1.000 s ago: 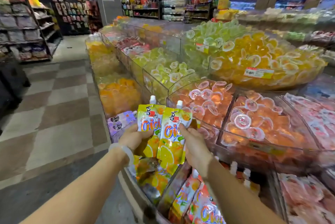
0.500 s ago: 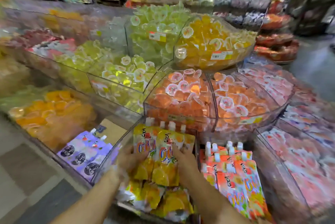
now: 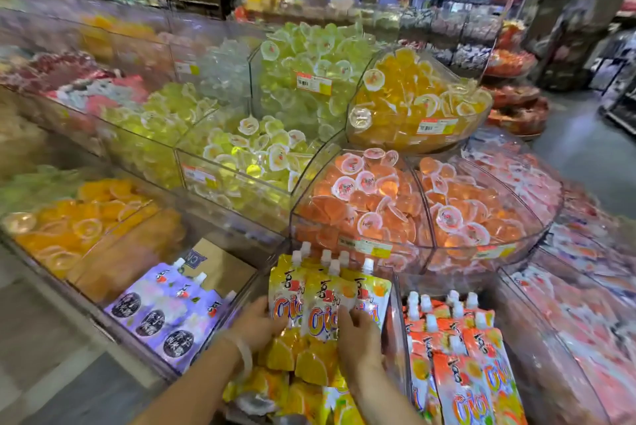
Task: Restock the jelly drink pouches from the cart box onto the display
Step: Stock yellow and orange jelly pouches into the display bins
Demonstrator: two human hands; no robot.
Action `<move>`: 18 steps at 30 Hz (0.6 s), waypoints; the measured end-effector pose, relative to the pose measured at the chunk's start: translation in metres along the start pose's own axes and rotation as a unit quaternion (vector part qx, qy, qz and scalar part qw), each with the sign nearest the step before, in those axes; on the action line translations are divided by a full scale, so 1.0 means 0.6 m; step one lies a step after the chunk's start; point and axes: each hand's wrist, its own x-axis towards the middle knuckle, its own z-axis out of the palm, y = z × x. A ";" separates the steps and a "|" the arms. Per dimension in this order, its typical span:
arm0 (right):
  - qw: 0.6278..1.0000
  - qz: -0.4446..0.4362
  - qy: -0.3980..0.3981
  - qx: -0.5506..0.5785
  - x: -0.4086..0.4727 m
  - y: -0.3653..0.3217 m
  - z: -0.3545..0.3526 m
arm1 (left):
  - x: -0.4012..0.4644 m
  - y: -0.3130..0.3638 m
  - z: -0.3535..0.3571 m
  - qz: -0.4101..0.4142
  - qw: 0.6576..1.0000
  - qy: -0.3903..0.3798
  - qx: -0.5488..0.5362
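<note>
Shop aisle, tiered clear acrylic display bins (image 3: 395, 245) packed with jelly cups; spouted pouches in the bottom row. Left hand (image 3: 256, 323) and right hand (image 3: 358, 335) both grip the yellow orange-print jelly drink pouches with white caps (image 3: 320, 304), fingers curled round their lower halves, holding them upright in the middle bottom bin on top of more yellow pouches. Purple pouches (image 3: 165, 314) sit in the bin to the left, red-orange pouches (image 3: 461, 349) to the right. Cart box not in view.

Risks, my read: the pile underneath is loose and slanted, so on release the standing pouches could slump forward or slide off. Caps sit just under the orange jelly cup bin (image 3: 364, 214); pushing further back may jam them against it. Divider on the right is close, and a pouch could tip over into the red-orange row.
</note>
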 end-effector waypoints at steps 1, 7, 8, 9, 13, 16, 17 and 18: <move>1.000 0.000 0.015 -0.001 0.001 -0.001 0.001 | 0.002 0.001 -0.001 0.005 1.000 -0.004 0.002; 0.995 0.002 0.098 -0.033 0.006 0.009 -0.008 | 0.013 -0.004 -0.004 0.002 0.999 -0.011 0.039; 0.993 -0.007 0.103 -0.050 0.005 0.008 -0.011 | 0.014 -0.005 -0.002 0.008 0.997 0.005 0.082; 0.992 -0.021 0.107 -0.066 0.002 0.005 -0.014 | 0.015 -0.007 0.000 0.013 0.992 0.033 0.125; 0.963 -0.155 0.114 -0.186 -0.019 0.003 -0.022 | -0.018 -0.009 0.012 0.101 0.931 0.123 0.329; 0.909 -0.239 0.064 -0.336 -0.036 0.027 -0.025 | -0.040 -0.019 0.019 0.186 0.817 0.125 0.531; 0.882 -0.266 0.028 -0.388 -0.043 0.028 -0.028 | -0.042 -0.021 0.023 0.180 0.810 0.112 0.547; 0.865 -0.278 0.000 -0.417 -0.049 0.030 -0.029 | -0.043 -0.023 0.026 0.164 0.818 0.097 0.543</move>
